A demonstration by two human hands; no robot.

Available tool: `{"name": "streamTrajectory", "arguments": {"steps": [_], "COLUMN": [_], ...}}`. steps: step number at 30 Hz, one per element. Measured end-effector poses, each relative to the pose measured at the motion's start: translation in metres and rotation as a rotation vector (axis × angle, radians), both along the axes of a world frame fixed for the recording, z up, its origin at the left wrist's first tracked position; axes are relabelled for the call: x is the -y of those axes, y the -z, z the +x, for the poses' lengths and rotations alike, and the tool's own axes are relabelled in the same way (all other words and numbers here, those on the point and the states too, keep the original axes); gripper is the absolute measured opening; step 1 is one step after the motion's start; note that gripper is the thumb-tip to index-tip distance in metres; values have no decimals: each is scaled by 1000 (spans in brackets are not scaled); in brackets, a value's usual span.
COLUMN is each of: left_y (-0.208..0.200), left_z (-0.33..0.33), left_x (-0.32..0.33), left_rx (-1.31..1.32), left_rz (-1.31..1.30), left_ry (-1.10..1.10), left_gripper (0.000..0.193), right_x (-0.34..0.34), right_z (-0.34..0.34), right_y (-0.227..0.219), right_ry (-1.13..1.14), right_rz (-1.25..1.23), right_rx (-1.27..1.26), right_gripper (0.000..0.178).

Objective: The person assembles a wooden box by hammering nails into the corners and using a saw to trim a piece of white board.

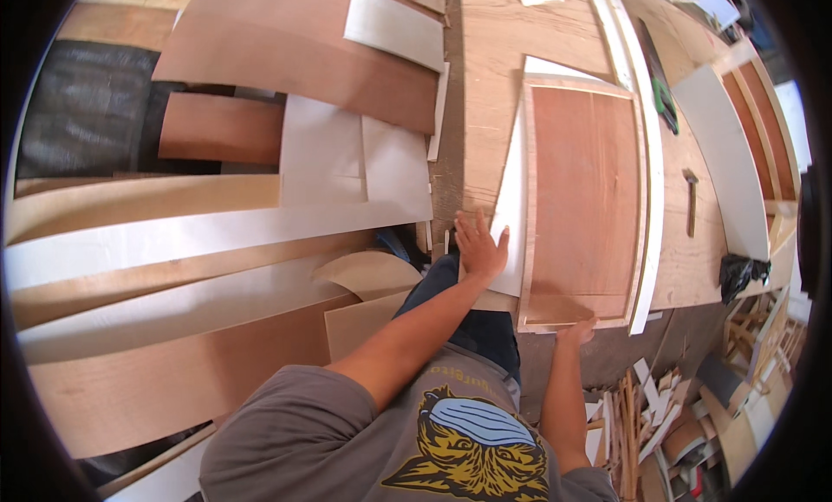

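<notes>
A shallow wooden-framed panel with a reddish-brown plywood face lies lengthwise in front of me on the plywood worktop. Under it, turned at a slight angle, a white board shows along the left side and far end. My left hand has its fingers spread beside the white board's left edge. At the frame's near end my right hand grips the edge, its fingers partly hidden. A long white strip runs close along the frame's right side.
A hammer and a green-handled handsaw lie right of the strip. Beyond stands a white-sided cabinet piece, with a black plastic bag at its near end. Stacked boards fill the left; wood offcuts lie at lower right.
</notes>
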State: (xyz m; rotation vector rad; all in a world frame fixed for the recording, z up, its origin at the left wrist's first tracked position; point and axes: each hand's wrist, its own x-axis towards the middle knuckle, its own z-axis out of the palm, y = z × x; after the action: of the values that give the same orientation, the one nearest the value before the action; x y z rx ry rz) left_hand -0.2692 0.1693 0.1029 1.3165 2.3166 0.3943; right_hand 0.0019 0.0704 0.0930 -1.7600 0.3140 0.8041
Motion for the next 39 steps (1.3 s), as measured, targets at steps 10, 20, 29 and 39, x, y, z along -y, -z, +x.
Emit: {"name": "streamTrajectory", "arguments": {"steps": [10, 20, 29, 39], "left_y": [-21, -15, -64, -38], "left_z": [1, -3, 13, 155], "left_x": [2, -1, -49, -264], "left_rx": [131, 109, 145, 93], "left_rz": [-74, -190, -16, 286], "left_ry": [25, 110, 694, 1557], "left_gripper": [90, 98, 82, 70], "right_x": [-8, -7, -10, -29], "right_z": [-3, -3, -33, -60], "right_y": [5, 16, 11, -23], "right_ry": [27, 118, 229, 256], "right_rz": [-76, -143, -366, -550], "right_rx": [73, 44, 304, 490], "right_gripper": [63, 62, 49, 47]}}
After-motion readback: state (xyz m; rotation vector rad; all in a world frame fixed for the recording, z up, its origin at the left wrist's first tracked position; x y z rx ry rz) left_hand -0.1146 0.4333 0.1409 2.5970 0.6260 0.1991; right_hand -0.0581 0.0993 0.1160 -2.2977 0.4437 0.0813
